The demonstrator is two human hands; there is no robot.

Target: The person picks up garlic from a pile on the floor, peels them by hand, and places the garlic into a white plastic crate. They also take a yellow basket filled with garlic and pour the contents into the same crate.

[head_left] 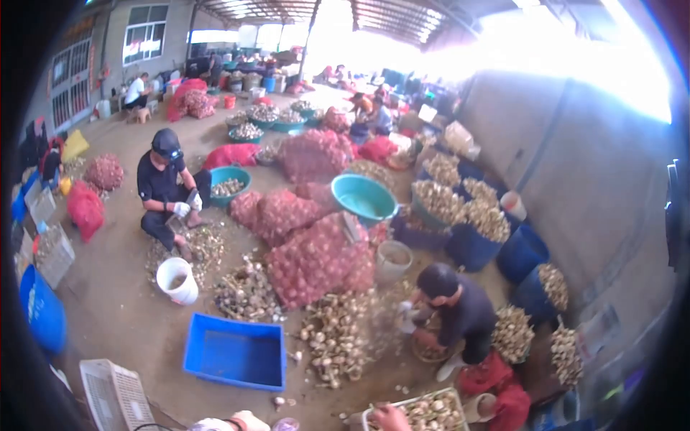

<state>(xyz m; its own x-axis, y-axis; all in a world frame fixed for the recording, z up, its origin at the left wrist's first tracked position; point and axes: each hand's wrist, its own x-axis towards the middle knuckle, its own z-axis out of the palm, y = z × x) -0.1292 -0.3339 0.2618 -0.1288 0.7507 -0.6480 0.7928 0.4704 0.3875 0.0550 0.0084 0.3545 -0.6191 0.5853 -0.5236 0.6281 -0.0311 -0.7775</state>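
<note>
Only the tops of my hands show at the bottom edge of the frame. My left hand [241, 421], in a pale glove, is low near the middle, close to a small round lid-like object [286, 424] and a loose garlic bulb [278, 402] on the floor. My right hand [392, 417] is at the near-left rim of a white crate [457, 394] filled with garlic bulbs [431, 411]. The fingers of both hands are cut off by the frame, so I cannot tell whether either holds anything.
An empty blue tray [233, 352] and a white slatted crate [115, 394] lie in front on the left. A garlic pile [334, 337], red mesh sacks [316, 258], a white bucket [177, 280] and blue tubs [521, 251] surround two crouching workers [169, 190] [453, 309].
</note>
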